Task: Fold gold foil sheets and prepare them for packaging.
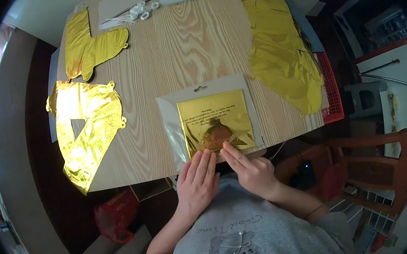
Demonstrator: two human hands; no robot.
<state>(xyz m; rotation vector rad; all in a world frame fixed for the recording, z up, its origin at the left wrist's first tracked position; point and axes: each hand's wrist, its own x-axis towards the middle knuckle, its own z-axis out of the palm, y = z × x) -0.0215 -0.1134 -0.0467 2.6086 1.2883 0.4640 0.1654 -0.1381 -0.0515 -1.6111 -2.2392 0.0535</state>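
Observation:
A clear plastic bag (170, 123) with a white backing and a hang hole lies at the table's near edge. Inside shows a folded gold foil balloon (214, 111), flat and square, with small dark print over it. My left hand (198, 181) rests its outstretched fingertips on the bag's lower edge, left of centre. Beside it, my right hand (252, 172) touches the same edge with two straight fingers, the others curled under. Neither hand is wrapped round anything.
Flat gold foil balloons lie at the far left (91, 47), near left (109, 122) and right (282, 54) of the wooden table (179, 40). White rings (144, 9) and thin strips sit at the back. A red basket (329, 86) and a wooden chair (401, 165) stand to the right.

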